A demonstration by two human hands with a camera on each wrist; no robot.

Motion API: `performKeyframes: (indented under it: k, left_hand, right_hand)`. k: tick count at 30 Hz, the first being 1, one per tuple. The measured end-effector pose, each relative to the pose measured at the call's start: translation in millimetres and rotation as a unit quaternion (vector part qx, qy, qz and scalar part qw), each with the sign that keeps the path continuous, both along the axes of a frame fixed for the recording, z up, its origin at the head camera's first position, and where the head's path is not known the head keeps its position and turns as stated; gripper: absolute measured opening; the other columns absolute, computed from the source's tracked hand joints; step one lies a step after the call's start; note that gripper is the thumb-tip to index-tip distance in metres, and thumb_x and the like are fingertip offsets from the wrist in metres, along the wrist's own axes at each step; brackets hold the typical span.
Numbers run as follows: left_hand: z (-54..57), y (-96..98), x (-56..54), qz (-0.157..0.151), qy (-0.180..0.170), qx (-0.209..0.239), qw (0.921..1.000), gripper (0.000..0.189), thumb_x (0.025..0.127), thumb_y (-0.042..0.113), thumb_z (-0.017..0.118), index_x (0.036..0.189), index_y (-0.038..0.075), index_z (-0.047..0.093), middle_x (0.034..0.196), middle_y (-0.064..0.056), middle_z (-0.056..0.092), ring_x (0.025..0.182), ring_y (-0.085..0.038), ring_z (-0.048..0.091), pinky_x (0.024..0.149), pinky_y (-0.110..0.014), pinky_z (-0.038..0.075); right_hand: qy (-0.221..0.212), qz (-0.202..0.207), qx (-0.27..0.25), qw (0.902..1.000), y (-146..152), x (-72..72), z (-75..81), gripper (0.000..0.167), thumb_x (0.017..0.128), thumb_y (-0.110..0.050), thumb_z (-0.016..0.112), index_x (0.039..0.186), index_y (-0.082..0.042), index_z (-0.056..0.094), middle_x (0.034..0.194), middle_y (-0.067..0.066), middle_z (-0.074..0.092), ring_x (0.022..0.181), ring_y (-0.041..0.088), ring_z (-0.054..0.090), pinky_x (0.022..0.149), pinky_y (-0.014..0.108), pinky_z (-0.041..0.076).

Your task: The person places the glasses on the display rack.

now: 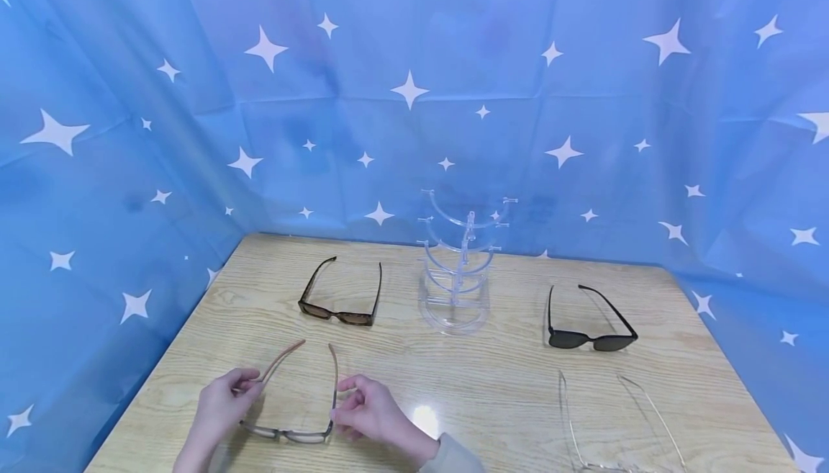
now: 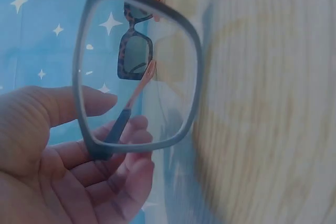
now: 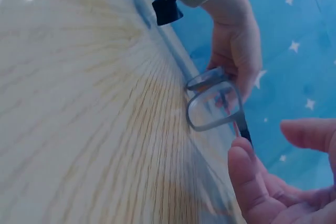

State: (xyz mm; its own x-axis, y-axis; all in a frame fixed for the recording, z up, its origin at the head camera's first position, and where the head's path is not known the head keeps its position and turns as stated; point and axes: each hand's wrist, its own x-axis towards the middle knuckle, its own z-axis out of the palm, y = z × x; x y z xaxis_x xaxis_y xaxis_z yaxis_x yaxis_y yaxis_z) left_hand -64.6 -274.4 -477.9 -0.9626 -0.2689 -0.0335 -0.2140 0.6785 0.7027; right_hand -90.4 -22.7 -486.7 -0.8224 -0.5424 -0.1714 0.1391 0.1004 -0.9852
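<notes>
A pair of clear-lens eyeglasses [image 1: 301, 435], grey in front with brownish temple tips, stands unfolded low over the near-left tabletop, temples pointing away from me. My left hand [image 1: 223, 401] holds the left temple, its fingers curled about it with the thumb above, as the left wrist view shows. At the other temple is my right hand [image 1: 369, 408], fingertips right at it. The right wrist view has that thumb [image 3: 304, 132] spread apart from the temple and the fingers. Just beyond lie tortoiseshell sunglasses [image 1: 337, 314], unfolded.
At the back centre stands a clear tiered eyewear stand [image 1: 456, 286] with curved arms. Black sunglasses [image 1: 592, 342] lie on the right, and thin-rimmed glasses [image 1: 657, 415] sit nearer the front edge. A blue star-patterned curtain [image 1: 363, 120] borders the wooden table [image 1: 440, 379].
</notes>
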Motion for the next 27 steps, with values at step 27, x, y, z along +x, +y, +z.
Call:
performKeyframes:
  k: [27]
  left_hand:
    - [-4.1, -6.4, 4.9, 0.043, -0.116, 0.253, 0.9595, 0.036, 0.085, 0.012, 0.065, 0.112, -0.011, 0.059, 0.075, -0.004, 0.063, 0.060, -0.015, 0.058, 0.049, -0.025, 0.051]
  right_hand:
    - [-0.127, -0.023, -0.052, 0.9902, 0.0, 7.4, -8.3, 0.012, 0.086, -0.002, 0.060, 0.096, 0.006, 0.060, 0.064, 0.002, 0.060, 0.050, 0.007, 0.057, 0.043, 0.014, 0.048]
